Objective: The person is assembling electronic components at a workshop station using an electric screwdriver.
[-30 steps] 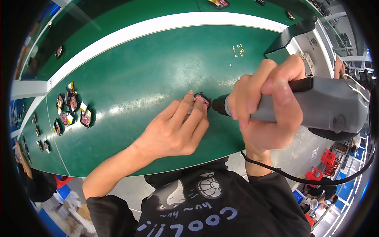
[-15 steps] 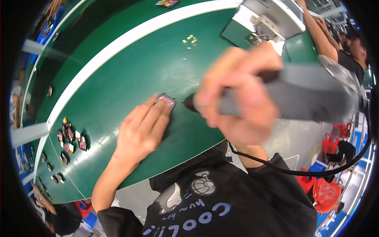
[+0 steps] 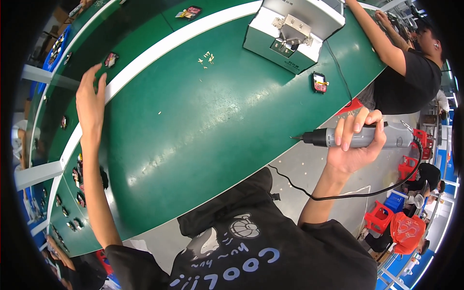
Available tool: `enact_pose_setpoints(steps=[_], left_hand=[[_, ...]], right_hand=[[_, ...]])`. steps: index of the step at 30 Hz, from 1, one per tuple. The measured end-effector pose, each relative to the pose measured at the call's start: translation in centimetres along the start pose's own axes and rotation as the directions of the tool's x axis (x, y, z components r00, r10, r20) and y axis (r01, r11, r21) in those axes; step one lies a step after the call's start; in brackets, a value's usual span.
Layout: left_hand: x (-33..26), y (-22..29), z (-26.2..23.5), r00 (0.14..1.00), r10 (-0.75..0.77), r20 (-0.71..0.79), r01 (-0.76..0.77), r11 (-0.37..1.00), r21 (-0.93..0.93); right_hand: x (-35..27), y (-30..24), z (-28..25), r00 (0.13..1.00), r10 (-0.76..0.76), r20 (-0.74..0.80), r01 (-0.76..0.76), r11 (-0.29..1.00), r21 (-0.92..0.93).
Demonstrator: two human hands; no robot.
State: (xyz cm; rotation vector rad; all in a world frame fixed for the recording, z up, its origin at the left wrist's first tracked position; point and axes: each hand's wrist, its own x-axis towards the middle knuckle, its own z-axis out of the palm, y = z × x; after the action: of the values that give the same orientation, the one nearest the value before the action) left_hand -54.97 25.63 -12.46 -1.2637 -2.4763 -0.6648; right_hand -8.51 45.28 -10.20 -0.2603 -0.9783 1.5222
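Observation:
My right hand [image 3: 349,153] is wrapped round a grey electric screwdriver [image 3: 399,136], held level over the table's near right edge with its black nose and thin bit pointing left. Stretched out to the far left, my left hand [image 3: 91,104] is empty, its fingers apart above the white rail [image 3: 145,60]. Just past its fingertips a small dark device with a pink-red inside [image 3: 111,60] lies on the green belt [image 3: 140,34]; finger and device look slightly apart. Another small black-framed device [image 3: 319,82] lies on the table at the right.
A white screw feeder box [image 3: 296,41] stands at the back right. Loose yellowish bits [image 3: 208,58] lie on the green table [image 3: 208,121]. Several devices sit at the left, partly behind my left forearm. A co-worker's arm [image 3: 379,41] reaches in at the far right. A black cable [image 3: 333,198] hangs from the screwdriver.
My left hand has left the table's middle, where it was on a small device, and reached far left to the belt. The screwdriver has moved right and back from there in my right hand.

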Motion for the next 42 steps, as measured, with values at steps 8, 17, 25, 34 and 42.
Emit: enact_pose_setpoints(steps=[8,17,25,34,42], left_hand=[[-8.1,0.5,-4.6,0.982,-0.113,0.152,0.047,0.922,0.385],[-14.9,0.8,-9.3,0.893,-0.399,0.209,0.298,0.871,0.39],[-17.3,-0.1,-10.7,0.936,-0.307,0.175,0.239,0.915,0.325],[-19.4,2.3,-11.5,0.899,-0.374,0.226,0.321,0.916,0.241],[-17.9,9.7,-7.9,0.946,-0.256,0.2,0.286,0.948,-0.139]], right_hand=[[7.4,-2.1,3.5,0.962,-0.163,0.219,0.155,0.987,0.05],[20.2,0.2,8.5,0.825,-0.473,0.308,0.562,0.739,-0.371],[19.1,-2.7,10.9,0.873,-0.335,0.353,0.39,0.916,-0.095],[16.4,-0.7,11.2,0.921,-0.193,0.338,0.23,0.971,-0.071],[15.2,3.2,11.2,0.938,-0.041,0.345,0.129,0.963,-0.235]])
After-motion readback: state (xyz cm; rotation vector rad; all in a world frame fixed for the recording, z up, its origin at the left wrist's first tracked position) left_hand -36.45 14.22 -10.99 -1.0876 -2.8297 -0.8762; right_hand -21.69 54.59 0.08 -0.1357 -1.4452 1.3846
